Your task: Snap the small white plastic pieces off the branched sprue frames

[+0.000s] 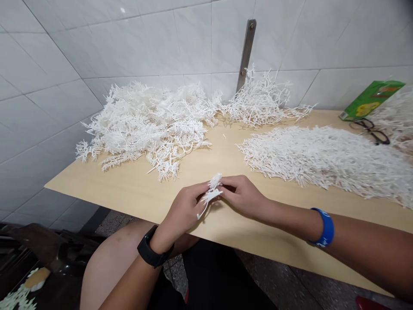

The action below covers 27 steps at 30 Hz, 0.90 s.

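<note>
Left hand [183, 211] and right hand [247, 197] are pinched nearly closed on the white sprig [211, 195], best held lightly.

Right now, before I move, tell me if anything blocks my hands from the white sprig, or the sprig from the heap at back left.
Nothing visible does. The left hand and right hand both touch the white sprig, and only bare tabletop lies between it and the heap.
</note>
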### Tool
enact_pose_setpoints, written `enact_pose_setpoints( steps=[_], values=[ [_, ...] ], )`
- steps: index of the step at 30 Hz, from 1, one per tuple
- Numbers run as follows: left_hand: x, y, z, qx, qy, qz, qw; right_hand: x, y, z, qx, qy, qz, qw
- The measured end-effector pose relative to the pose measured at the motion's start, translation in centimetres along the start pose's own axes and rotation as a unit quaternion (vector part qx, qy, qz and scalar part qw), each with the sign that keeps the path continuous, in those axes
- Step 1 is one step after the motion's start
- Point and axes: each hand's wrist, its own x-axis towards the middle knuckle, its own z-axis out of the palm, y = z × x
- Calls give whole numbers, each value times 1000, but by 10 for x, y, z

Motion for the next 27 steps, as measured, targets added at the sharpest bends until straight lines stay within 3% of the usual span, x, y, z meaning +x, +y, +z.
enact_pose_setpoints(
  steps=[4,9,16,18,21,22,24,27],
  values=[
    [0,-2,0,-26,15,-17,999,0,-2,-2,13,-8,-10,1000],
    [2,-3,-2,-112,65,-64,989,-2,-4,-2,-49,-28,-39,998],
    [2,-2,-5,-125,116,-86,982,-2,-3,1,-71,-66,-132,986],
    [4,-5,-6,-161,171,-99,967,-6,-5,3,-92,-75,-173,978],
    [9,-11,-6,-279,257,-113,918,-14,-9,8,-120,-131,-245,953],
    [10,-13,-5,-299,258,-112,912,-16,-10,9,-121,-145,-256,948],
    [10,-14,-5,-290,217,-110,926,-17,-9,9,-123,-130,-233,956],
    [8,-12,-4,-264,171,-114,942,-10,-1,3,-156,-32,-139,977]
  ],
)
